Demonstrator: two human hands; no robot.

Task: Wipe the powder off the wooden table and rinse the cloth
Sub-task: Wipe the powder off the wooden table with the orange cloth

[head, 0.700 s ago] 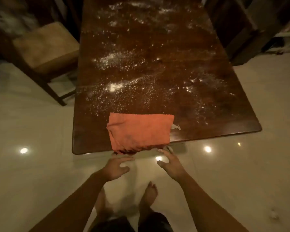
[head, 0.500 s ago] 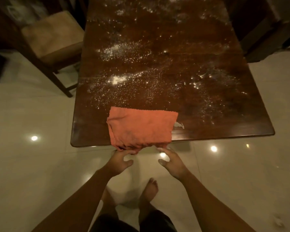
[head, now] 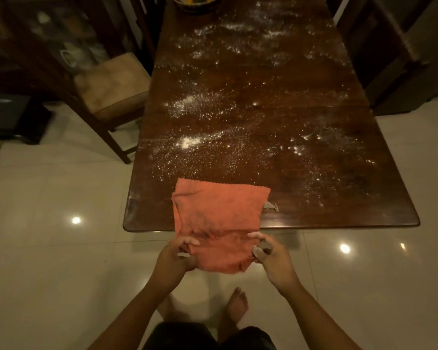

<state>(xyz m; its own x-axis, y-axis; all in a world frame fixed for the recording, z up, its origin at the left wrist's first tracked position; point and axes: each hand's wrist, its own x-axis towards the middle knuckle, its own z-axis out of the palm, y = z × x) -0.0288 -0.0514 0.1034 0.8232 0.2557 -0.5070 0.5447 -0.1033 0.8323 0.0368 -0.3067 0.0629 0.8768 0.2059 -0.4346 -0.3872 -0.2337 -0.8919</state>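
We take up the cloth (head: 216, 218)
Left hand (head: 173, 257) and right hand (head: 272, 257) pinch its hanging edge, ready to wipe powder (head: 187, 142) off the table (head: 339, 218)

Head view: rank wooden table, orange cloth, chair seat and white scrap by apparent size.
1. wooden table
2. orange cloth
3. chair seat; the cloth is nearer the camera, so the order of these two is unsure
4. white scrap, by far smallest

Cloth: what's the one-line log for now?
cloth: overhanging table | left hand: grips it | right hand: grips it | powder: unwiped
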